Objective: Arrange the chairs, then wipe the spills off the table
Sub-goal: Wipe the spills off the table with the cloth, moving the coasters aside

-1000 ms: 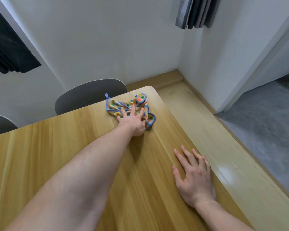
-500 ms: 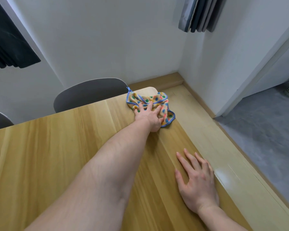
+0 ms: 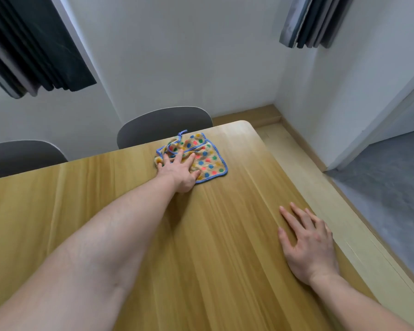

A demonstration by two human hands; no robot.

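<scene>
Terry cloth point(image 3: 207, 158) (crumpled) under left hand point(image 3: 179, 172)

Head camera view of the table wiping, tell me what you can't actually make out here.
- Spills: none can be told apart on the table; glare and wood grain mask any wet marks.
- Surface under the cloth: hidden by the cloth and the left hand pressing on it.
- Two chairs: only the backrests show; the table hides seats and legs.
- Table's near and left parts: cut off by the frame edges.
- Under the right hand: hidden by the flat palm.
</scene>
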